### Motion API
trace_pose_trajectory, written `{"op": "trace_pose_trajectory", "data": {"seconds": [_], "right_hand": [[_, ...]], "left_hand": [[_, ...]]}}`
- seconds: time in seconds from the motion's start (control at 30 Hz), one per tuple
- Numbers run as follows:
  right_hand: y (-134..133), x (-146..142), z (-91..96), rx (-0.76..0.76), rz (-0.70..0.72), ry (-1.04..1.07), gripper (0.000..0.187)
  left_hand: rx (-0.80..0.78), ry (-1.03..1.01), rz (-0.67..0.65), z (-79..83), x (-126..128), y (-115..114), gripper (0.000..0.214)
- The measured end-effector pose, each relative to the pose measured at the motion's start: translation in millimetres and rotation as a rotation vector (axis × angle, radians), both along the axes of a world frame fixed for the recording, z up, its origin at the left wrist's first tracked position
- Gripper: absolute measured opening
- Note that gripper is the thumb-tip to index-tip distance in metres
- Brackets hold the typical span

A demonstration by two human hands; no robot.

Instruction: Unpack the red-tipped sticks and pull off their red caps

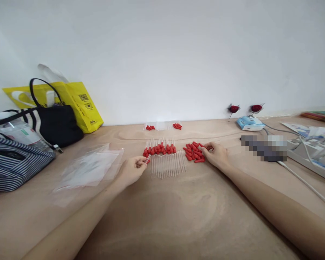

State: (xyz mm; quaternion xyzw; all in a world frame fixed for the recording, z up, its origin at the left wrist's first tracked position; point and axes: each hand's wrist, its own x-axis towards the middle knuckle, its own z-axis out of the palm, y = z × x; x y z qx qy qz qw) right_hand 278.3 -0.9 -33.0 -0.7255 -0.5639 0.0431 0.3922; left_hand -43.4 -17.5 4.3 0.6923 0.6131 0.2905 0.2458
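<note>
My left hand is closed in a pinch around a thin clear glass tube, left of the rows. Fingers of my right hand close on a red rubber bulb at the right edge of a loose pile of red bulbs. Between the hands lies a row of bare glass dropper tubes, side by side. Just behind them, several droppers with red bulbs fitted lie with their bulbs toward me and their thin tips toward the wall.
Clear plastic zip bags lie at left, before a striped pouch, black bag and yellow bag. Bagged red bulbs sit near the wall. At right are a tissue pack, a blurred-out dark object and a cable.
</note>
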Motion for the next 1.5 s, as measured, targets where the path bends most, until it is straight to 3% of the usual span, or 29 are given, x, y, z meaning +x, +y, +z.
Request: {"op": "trace_pose_trajectory", "data": {"seconds": [0.2, 0.43, 0.63, 0.77, 0.87, 1.1, 1.23, 1.37, 1.5], "right_hand": [[-1.2, -3.3, 3.0, -0.088, -0.013, -0.001, 0.025], [-0.6, -1.3, 3.1, -0.16, -0.007, -0.033, 0.031], [-0.1, -6.5, 7.5, 0.004, -0.027, -0.135, 0.03], [2.0, -33.5, 18.3, 0.091, 0.127, -0.22, 0.029], [4.7, -64.4, 26.4, 0.07, 0.24, -0.295, 0.031], [13.2, -109.8, 31.3, -0.043, 0.239, -0.503, 0.04], [16.0, -113.7, 28.8, -0.047, 0.243, -0.501, 0.032], [13.6, -107.6, 30.1, 0.0, 0.198, -0.372, 0.026], [-2.9, -81.3, 31.1, 0.127, 0.274, -0.208, 0.021]], "left_hand": [[0.022, 0.055, 0.001, 4.2, 11.1, -1.2, 0.029], [0.176, 0.224, -0.035, -6.3, 17.0, 4.5, 0.022], [0.164, 0.054, -0.038, -12.7, 10.5, 2.2, 0.028], [0.144, -0.127, -0.046, -16.7, 5.9, -4.3, 0.026], [0.134, -0.205, -0.045, -19.9, 4.9, -6.1, 0.023], [0.088, -0.223, -0.062, -22.3, 4.1, -3.5, 0.021], [0.1, -0.2, -0.074, -22.2, 5.3, -4.7, 0.021], [0.127, -0.164, -0.087, -24.0, 5.4, -5.0, 0.02], [0.345, -0.018, -0.15, -21.7, 6.7, -7.6, 0.021]]}}
